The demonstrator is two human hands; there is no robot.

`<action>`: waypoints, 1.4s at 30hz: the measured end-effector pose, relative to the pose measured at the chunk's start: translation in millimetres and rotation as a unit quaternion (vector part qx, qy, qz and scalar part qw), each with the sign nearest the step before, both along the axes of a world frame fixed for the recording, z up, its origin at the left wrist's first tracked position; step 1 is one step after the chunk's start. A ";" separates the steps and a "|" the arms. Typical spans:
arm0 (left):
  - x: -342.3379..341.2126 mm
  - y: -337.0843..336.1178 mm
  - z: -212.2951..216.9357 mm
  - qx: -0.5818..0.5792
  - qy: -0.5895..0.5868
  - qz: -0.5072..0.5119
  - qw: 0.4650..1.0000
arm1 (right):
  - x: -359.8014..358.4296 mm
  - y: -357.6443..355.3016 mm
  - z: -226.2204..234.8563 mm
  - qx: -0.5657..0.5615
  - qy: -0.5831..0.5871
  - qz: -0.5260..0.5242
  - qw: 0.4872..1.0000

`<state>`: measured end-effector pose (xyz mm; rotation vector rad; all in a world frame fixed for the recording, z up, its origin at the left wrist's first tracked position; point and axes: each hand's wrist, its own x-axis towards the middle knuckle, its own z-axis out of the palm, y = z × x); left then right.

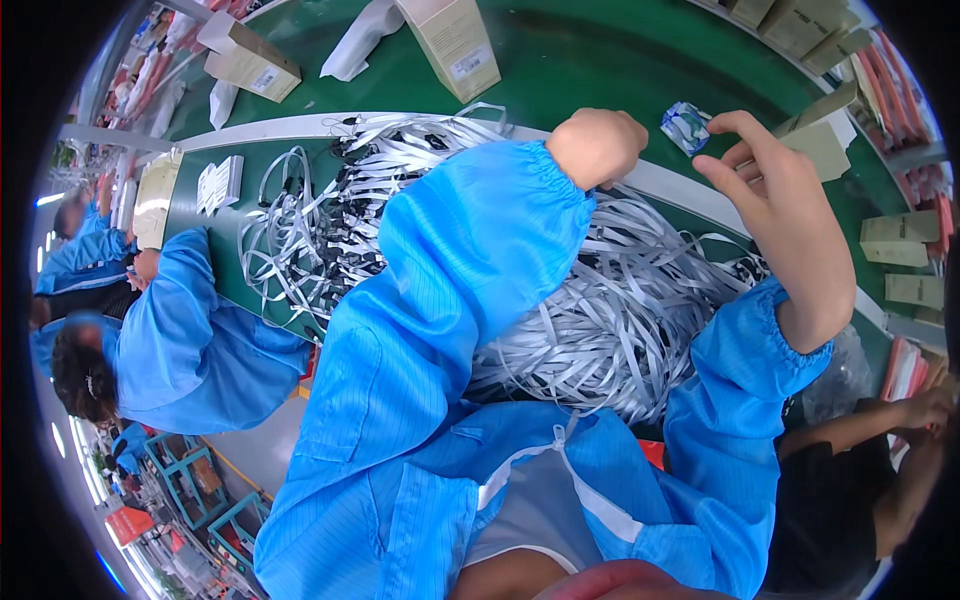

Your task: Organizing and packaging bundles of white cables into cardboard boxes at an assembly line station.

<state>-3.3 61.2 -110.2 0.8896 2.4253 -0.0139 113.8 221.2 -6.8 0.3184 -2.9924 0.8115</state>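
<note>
White straps (600,325) lie heaped near left hand (598,146).

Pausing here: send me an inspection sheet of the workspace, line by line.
Surface: green table, crossed by a white strip.
Work items: heaped white straps; blue-and-white packet.
Clutter: boxes, a white stack, clear plastic.
Hands: left hand at the straps' far edge, grip hidden; right hand beside the packet, fingers apart, contact unclear.
Cables: nothing seen for certain.
Surroundings: co-workers on both sides.
</note>
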 end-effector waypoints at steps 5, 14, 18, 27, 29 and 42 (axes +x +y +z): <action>-3.4 -24.8 18.1 0.128 0.017 -0.005 0.992 | 0.4 -1.1 4.2 0.001 -0.035 -0.034 0.999; 32.6 -56.0 115.9 0.619 -0.018 -0.150 0.771 | -45.1 -22.2 -32.1 -0.372 0.078 0.136 0.915; 50.4 -55.1 126.4 0.780 -0.024 -0.013 0.625 | -41.8 -38.3 -32.9 -0.592 -0.004 0.203 0.780; 15.0 -151.6 132.5 0.846 0.285 0.193 0.406 | -28.5 -24.2 19.2 -0.412 -0.189 0.193 0.870; 19.9 -145.7 137.3 0.808 0.316 0.236 0.438 | -23.9 -22.5 38.3 -0.319 -0.191 0.084 0.924; 22.4 -34.4 86.0 0.659 -0.148 -0.027 0.737 | -38.4 3.4 -6.3 -0.272 0.079 0.113 0.952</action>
